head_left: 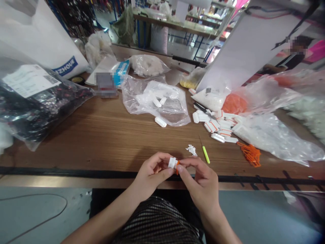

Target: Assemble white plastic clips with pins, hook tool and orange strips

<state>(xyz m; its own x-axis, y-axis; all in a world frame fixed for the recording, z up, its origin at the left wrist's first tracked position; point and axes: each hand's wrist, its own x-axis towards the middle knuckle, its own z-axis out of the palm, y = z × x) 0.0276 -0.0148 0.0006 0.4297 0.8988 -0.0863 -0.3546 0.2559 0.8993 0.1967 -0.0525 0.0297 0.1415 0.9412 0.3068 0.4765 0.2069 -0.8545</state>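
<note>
My left hand [155,174] pinches a small white plastic piece [172,163] above the table's front edge. Against the right end of that piece, my right hand [201,178] holds a small orange plastic part [178,167] between thumb and forefinger. The two parts touch; fingers hide some of both. Just beyond my hands lies a little heap of tiny white bits [191,149]. To its right is a thin-tipped tool with a yellow-green handle [206,155]. Farther right sits a bunch of orange strips [250,154].
White plastic pieces with orange lines [220,127] lie piled at right beside clear bags [279,134]. A clear bag [154,100] and one white piece [160,122] lie ahead. A dark filled bag [38,101] takes up the left. Another person [291,61] is at far right.
</note>
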